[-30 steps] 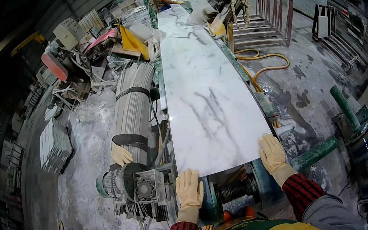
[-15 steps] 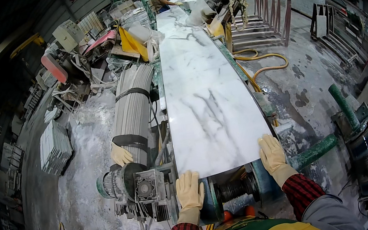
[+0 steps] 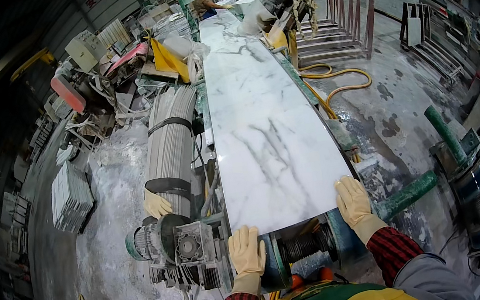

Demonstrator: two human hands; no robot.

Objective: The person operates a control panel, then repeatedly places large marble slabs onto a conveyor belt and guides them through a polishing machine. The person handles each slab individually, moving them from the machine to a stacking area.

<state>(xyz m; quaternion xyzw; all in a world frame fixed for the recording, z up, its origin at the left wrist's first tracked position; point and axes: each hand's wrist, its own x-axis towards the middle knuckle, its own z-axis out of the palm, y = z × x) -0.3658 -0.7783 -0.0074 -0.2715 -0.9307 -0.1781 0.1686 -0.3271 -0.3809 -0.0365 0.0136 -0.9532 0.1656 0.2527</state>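
Observation:
A long white marble slab [image 3: 270,146] with grey veins lies flat on a roller line and stretches away from me. My left hand [image 3: 247,256], in a cream rubber glove, rests at the slab's near left corner, fingers stretched out. At the near right corner lies my right hand [image 3: 354,201], gloved alike, its fingers extended along the edge. Neither hand is wrapped round anything. Below the slab's near edge, between my hands, sits a dark ribbed roller [image 3: 307,246] between blue side parts.
On the left stand a motor with gearbox [image 3: 189,246], a strapped bundle of grey strips [image 3: 170,135] and a loose glove [image 3: 157,204]. A green bar [image 3: 409,195] juts out at right. Yellow hose [image 3: 339,73] crosses the floor. A co-worker [image 3: 204,1] stands at the far end.
The whole view has shifted slightly. My hands stay at the slab's near corners, and the slab shows no clear movement.

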